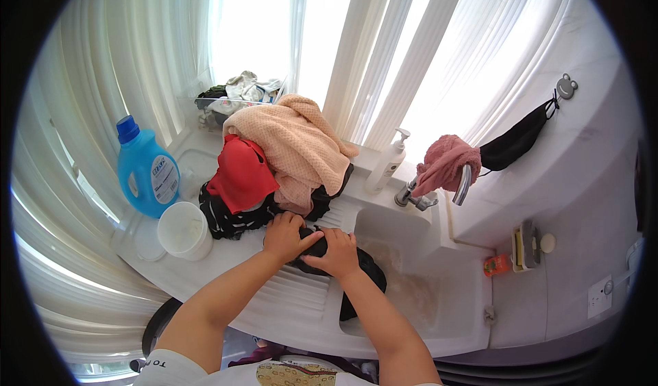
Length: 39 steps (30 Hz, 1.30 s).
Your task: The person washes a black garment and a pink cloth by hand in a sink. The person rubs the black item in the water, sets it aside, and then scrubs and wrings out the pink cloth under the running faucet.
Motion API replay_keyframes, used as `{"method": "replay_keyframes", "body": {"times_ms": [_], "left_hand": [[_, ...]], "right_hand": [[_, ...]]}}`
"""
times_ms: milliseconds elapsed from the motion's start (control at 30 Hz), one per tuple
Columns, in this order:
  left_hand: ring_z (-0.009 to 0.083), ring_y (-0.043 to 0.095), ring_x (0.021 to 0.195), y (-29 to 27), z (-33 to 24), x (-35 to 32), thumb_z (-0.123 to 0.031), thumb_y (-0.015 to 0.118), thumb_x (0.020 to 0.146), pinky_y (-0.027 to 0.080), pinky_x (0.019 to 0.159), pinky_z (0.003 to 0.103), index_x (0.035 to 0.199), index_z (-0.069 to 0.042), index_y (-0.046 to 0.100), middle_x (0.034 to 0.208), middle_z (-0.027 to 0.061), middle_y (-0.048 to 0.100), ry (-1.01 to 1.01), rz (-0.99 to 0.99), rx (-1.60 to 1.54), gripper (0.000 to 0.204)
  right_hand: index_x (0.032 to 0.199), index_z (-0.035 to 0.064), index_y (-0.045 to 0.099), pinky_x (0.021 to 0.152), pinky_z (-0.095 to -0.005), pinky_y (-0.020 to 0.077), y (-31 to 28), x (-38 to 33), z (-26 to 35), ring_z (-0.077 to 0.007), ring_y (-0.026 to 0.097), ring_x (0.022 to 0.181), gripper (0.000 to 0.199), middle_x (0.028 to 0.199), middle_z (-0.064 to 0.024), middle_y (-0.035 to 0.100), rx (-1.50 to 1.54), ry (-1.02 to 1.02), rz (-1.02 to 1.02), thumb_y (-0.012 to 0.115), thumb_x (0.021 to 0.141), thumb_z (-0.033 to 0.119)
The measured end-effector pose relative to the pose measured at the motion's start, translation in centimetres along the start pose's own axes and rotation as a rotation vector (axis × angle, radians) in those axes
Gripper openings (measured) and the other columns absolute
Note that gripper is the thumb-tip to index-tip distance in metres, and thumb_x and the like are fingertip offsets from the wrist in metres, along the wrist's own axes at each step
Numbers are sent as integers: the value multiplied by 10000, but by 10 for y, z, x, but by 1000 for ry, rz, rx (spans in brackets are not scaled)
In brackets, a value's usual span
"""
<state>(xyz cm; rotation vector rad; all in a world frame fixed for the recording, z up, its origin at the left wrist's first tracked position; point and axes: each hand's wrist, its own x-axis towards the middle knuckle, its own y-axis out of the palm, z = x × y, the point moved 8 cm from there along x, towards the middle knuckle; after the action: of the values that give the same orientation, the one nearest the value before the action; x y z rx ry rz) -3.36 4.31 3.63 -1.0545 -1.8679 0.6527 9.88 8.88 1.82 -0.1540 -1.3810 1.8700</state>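
Head view, and gripping one black cloth [373, 276] with left hand [283, 237] and right hand [338, 252], both curled over it, side by side! Bunched at the ribbed washboard [301, 291], draped over into one sink [385, 220] (murky water [415, 291] in there, too). Piled on the surface [223, 276]: one red cloth [243, 173], one peach towel [295, 139]. Standing left: one blue bottle [144, 170], one white tub [197, 245]. Farther right: one pump bottle [386, 168], one pink cloth [444, 163] slung over one tap [463, 189].

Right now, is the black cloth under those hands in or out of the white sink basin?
Partly in: the black cloth drapes into the basin, the rest outside, held by the left hand and right hand.
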Motion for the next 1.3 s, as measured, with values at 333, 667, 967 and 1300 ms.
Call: {"method": "replay_keyframes", "body": {"times_ms": [333, 667, 967, 1300], "left_hand": [[278, 534, 655, -29, -44, -80, -306, 757, 753, 395, 623, 387, 864, -100, 687, 694, 65, 542, 363, -73, -169, 244], [354, 537, 1060, -12, 4, -34, -392, 726, 806, 376, 930, 475, 844, -63, 634, 1071, 164, 609, 33, 53, -292, 344], [318, 546, 818, 3, 8, -3, -250, 703, 791, 400, 740, 439, 734, -78, 558, 797, 85, 574, 52, -67, -171, 231], [307, 533, 1010, -45, -41, -107, -474, 719, 772, 344, 937, 504, 803, -110, 655, 935, 76, 628, 363, 61, -209, 371]], "right_hand": [[1209, 86, 628, 777, -406, 363, -25, -81, 56, -223, 534, 831, 814, 910, -46, 532, 56, -378, -134, 774, 603, 609], [1159, 56, 622, 1003, -519, 377, -13, -33, 9, -384, 463, 1273, 822, 1428, -259, 414, 158, 95, 273, 788, 605, 640], [950, 58, 575, 916, -503, 427, -16, -5, 14, -370, 537, 1063, 426, 1131, -198, 540, 226, 43, -256, 750, 621, 266], [1127, 169, 640, 894, -477, 385, -26, -97, 77, -302, 519, 1117, 670, 1145, -101, 547, 6, -323, -30, 784, 589, 541]]}}
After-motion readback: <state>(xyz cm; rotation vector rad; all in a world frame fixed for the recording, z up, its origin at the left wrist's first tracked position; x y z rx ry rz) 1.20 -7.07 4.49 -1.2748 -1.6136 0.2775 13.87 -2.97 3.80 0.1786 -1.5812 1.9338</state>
